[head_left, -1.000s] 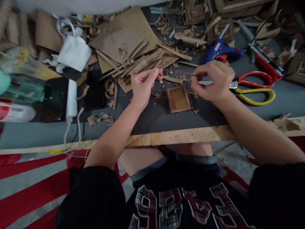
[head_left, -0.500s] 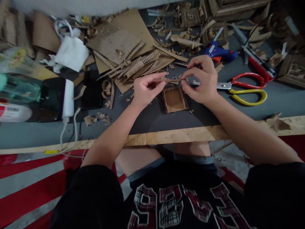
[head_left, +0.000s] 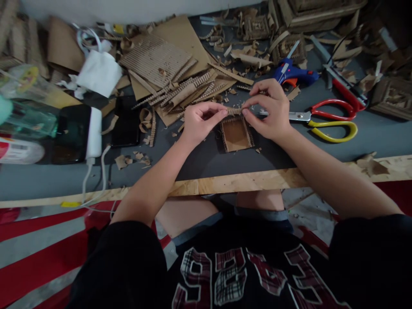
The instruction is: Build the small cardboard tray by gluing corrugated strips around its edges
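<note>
Between my two hands is a short strip of corrugated cardboard (head_left: 234,111), its ridged face showing. My left hand (head_left: 205,120) pinches the strip's left end between thumb and forefinger. At the other end, my right hand (head_left: 268,110) grips it with thumb and fingertips. Just below the strip lies a small square cardboard frame (head_left: 237,149) with a brown flat base and ridged edges. Its far edge is partly covered by the strip, and I cannot tell whether the two touch.
Red-and-yellow-handled scissors (head_left: 333,119) lie right of my right hand, blades partly behind it. Beyond sits a blue glue gun (head_left: 296,74). Cardboard sheets and strips (head_left: 157,58) pile up behind my left hand. A black phone (head_left: 125,122) and a white-cabled device (head_left: 94,133) lie left.
My left thumb and forefinger have closed together on the strip's end, and the strip looks more level. My right hand has shifted slightly left. The square frame stays in place.
</note>
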`<state>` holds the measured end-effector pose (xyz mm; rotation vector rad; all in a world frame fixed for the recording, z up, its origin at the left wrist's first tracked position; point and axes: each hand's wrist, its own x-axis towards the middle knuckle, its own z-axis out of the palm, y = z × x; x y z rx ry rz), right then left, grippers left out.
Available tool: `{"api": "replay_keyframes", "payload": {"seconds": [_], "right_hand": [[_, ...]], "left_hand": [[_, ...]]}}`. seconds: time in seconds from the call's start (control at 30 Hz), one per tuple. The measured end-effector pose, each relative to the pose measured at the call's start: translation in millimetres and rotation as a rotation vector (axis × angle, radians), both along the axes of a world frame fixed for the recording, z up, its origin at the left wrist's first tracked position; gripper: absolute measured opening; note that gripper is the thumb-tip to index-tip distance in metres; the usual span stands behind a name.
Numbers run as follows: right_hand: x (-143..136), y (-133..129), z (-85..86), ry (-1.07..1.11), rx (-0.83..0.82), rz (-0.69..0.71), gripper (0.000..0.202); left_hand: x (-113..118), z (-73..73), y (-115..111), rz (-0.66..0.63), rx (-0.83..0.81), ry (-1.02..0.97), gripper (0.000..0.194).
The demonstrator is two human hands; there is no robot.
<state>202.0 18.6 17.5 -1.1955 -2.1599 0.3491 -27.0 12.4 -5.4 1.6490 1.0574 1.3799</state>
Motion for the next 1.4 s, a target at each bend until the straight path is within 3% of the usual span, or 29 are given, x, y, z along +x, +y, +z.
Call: {"api": "replay_keyframes", "payload": {"seconds": [0.2, 0.37, 0.5, 0.6, 0.73, 0.83, 0.93, 1.0, 1.07, 1.17, 1.23, 1.3, 1.4], "right_hand": [[1.3, -3.7, 5.4, 0.067, -0.003, -0.013, 0.029], [0.8, 1.7, -1.6, 0.111, 0.024, -0.041, 0.030], [-2.0, 1.1, -4.7, 0.142, 0.059, -0.089, 0.029], [-8.4, -6.2, -4.7, 0.138, 0.035, -0.115, 0.027], [-19.0, -15.4, 0.0, 0.181, 0.022, -0.066, 0.022], [-14.8, -17.5, 18.8, 0.149, -0.004, -0.033, 0.019], [19.0, -19.0, 48.3, -0.071, -0.087, -0.152, 0.019], [59.8, -21.5, 62.3, -0.374, -0.161, -0.306, 0.019], [107.3, -25.1, 64.9, -0.662, -0.287, -0.457, 0.021], [168.0, -30.7, 49.8, -0.675, -0.456, -0.407, 0.025], [191.2, -33.9, 34.8, -0.584, -0.381, -0.327, 0.034], [200.8, -36.3, 21.6, -0.504, -0.193, -0.326, 0.054], [201.5, -36.5, 9.4, -0.494, -0.152, -0.272, 0.059]], "left_hand": [[-3.8, 0.8, 4.6, 0.030, 0.001, 0.017, 0.042], [-7.4, 5.9, 0.2, 0.162, 0.064, 0.025, 0.039], [-3.2, 10.4, -7.2, 0.003, 0.099, 0.068, 0.051], [7.3, 10.8, -12.5, -0.129, 0.080, 0.041, 0.042], [18.0, 8.8, -14.8, -0.121, 0.022, -0.089, 0.040], [17.9, 6.1, -12.3, -0.094, -0.047, -0.153, 0.042], [14.9, 3.0, -8.5, -0.057, -0.068, -0.162, 0.046], [13.8, 1.2, -6.8, -0.043, -0.072, -0.169, 0.046], [13.6, 0.0, -6.4, -0.072, -0.098, -0.197, 0.045], [14.7, 0.1, -7.3, -0.152, -0.192, -0.248, 0.043], [15.7, 1.3, -7.9, -0.186, -0.257, -0.259, 0.041], [16.3, 2.6, -7.8, -0.212, -0.288, -0.268, 0.037], [15.9, 3.1, -6.1, -0.239, -0.277, -0.303, 0.035]]}}
